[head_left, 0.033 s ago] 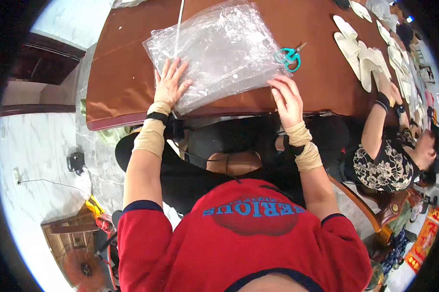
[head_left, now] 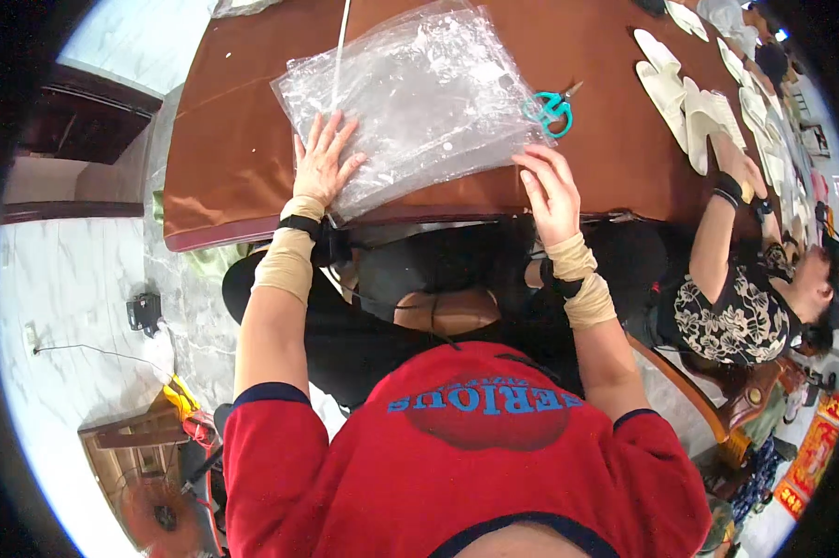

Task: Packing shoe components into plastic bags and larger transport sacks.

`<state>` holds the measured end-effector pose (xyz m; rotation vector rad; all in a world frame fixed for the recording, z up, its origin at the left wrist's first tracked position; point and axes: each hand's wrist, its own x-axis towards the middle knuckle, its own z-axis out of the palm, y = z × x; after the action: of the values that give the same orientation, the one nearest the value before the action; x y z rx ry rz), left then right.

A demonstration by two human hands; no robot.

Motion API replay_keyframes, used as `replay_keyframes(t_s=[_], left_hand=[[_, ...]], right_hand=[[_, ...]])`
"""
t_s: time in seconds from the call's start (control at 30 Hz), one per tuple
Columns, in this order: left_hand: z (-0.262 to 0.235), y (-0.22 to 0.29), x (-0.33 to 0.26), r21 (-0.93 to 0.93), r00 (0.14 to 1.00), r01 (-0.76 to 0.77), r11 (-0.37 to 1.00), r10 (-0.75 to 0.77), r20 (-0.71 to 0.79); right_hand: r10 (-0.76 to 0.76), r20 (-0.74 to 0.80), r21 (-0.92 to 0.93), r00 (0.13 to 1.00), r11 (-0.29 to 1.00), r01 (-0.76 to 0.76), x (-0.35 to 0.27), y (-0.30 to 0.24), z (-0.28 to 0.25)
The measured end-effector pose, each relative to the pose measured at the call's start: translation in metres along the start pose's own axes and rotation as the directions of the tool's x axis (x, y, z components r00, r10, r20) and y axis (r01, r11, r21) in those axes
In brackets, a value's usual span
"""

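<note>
A: Where's the plastic, pls?
B: On my head cam feed, the clear plastic sheet [head_left: 419,102] lies flat on the brown tablecloth [head_left: 229,121], ctr of the near part, lower edge just short of the table's near edge. Whitish specks & glare all over it.
A: L hand?
B: I've got the L hand [head_left: 319,174] palm-down on the sheet's lower L edge. Fingers spread a bit, thumb out to the side, nothing pinched AFAICT.
A: R hand?
B: I see the R hand [head_left: 553,197] at the sheet's lower R corner. Fingers close together, slightly bent, thumb apart. Can't tell if the tips touch the plastic.
A: Other stuff nearby?
B: Teal-handled scissors [head_left: 554,113] just beyond the R hand, handles at the sheet's R edge, blades pointing up & R. A narrow white strip [head_left: 344,42] runs from the sheet to the top of the view; can't tell if it's over or under the plastic. Far R, pale slippers [head_left: 659,74] on the table, w/ a co-worker's hand [head_left: 738,167] near them; grip unclear from here.
</note>
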<state>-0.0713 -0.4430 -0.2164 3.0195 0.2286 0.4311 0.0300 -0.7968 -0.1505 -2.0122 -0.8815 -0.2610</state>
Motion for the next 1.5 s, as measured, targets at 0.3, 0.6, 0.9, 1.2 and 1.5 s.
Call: replay_keyframes(t_s=[0.3,0.6,0.9,1.2,1.5], left_hand=[[-0.004,0.003,0.003,0.022,1.0,0.001,1.0,-0.001,0.012],[-0.028,0.009,0.01,-0.01,0.989,0.029,1.0,-0.027,0.148],[-0.047,0.003,0.022,-0.111,0.948,0.097,0.989,-0.058,0.313],[-0.053,-0.009,0.039,-0.293,0.91,0.155,0.943,-0.021,0.413],[-0.045,-0.043,0.08,-0.289,0.931,0.085,0.953,0.028,0.363]], right_hand=[[0.074,-0.074,-0.019,0.995,0.997,-0.075,0.005,-0.008,-0.021],[0.218,-0.088,-0.151,0.972,0.962,-0.23,0.04,0.002,-0.044],[0.343,-0.098,-0.105,0.934,0.93,-0.352,0.112,0.023,-0.005],[0.332,-0.045,-0.437,0.942,0.842,-0.318,0.171,-0.005,0.036],[0.533,-0.102,-0.56,0.84,0.667,-0.492,0.145,-0.052,0.012]])
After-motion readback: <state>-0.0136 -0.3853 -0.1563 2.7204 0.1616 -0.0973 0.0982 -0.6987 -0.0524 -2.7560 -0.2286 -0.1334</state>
